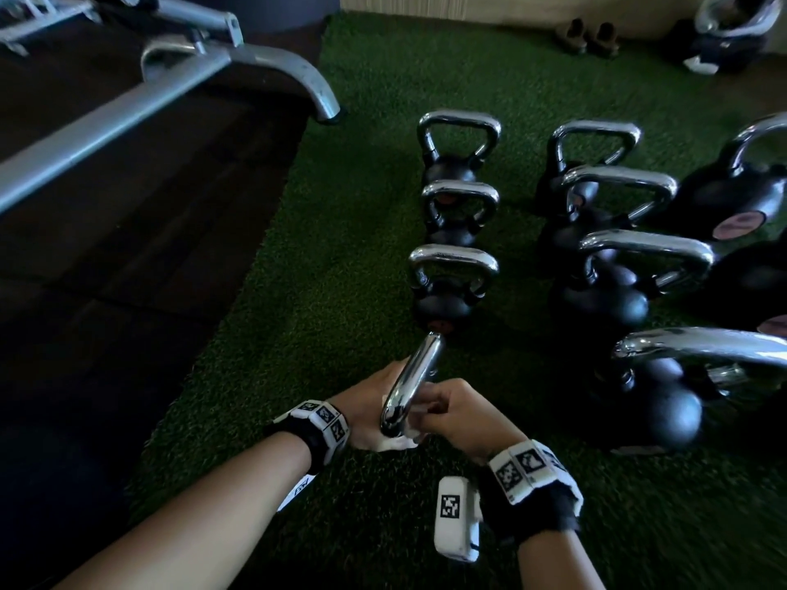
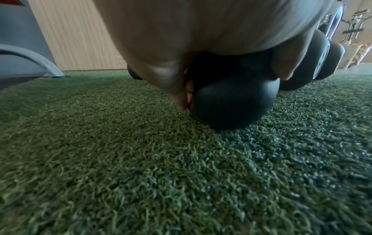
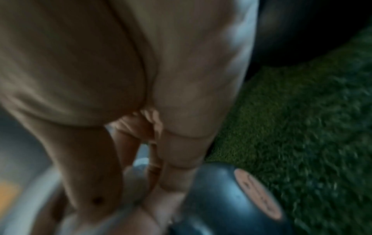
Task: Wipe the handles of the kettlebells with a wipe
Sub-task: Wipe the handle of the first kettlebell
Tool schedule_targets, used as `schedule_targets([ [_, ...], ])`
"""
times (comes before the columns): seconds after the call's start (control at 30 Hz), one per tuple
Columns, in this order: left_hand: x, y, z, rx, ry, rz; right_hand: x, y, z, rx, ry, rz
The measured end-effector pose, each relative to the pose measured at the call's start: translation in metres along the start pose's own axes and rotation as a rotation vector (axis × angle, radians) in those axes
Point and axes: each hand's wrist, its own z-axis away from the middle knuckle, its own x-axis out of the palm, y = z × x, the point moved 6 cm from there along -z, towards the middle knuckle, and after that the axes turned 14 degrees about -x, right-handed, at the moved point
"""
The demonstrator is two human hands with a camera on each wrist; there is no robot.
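The nearest kettlebell's chrome handle (image 1: 411,385) points up at me between both hands on the green turf. My left hand (image 1: 370,402) grips this kettlebell from the left. In the left wrist view its thumb (image 2: 167,76) and a finger (image 2: 281,63) straddle the black ball (image 2: 233,101). From the right, my right hand (image 1: 451,413) pinches a white wipe (image 1: 400,438) against the handle's lower part. The blurred right wrist view shows the wipe (image 3: 135,179) between thumb and fingers, beside the ball with its pink label (image 3: 257,194).
Several more black kettlebells with chrome handles stand in two rows ahead, small ones (image 1: 453,270) in line and larger ones (image 1: 639,266) to the right. A grey metal bench frame (image 1: 170,100) stands on dark flooring at the left. A pair of shoes (image 1: 590,36) lies by the far wall.
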Motion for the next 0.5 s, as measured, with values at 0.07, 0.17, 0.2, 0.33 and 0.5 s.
schedule_targets([
  [0.07, 0.003, -0.005, 0.000, -0.042, -0.024, -0.009, 0.004, -0.001, 0.007, 0.031, 0.033, -0.219],
  [0.17, 0.001, -0.004, -0.002, -0.069, -0.009, -0.006, 0.009, 0.004, 0.012, 0.038, 0.147, -0.497],
  [0.2, 0.000, -0.001, -0.003, -0.057, -0.005, -0.021, 0.008, 0.006, 0.011, 0.023, 0.192, -0.562],
  [0.33, -0.004, 0.015, -0.001, 0.063, 0.008, -0.020, 0.004, 0.011, 0.004, -0.017, 0.333, -0.750],
  [0.5, -0.005, 0.017, 0.003, 0.069, 0.003, -0.036, 0.010, 0.019, 0.010, -0.059, 0.292, -0.748],
])
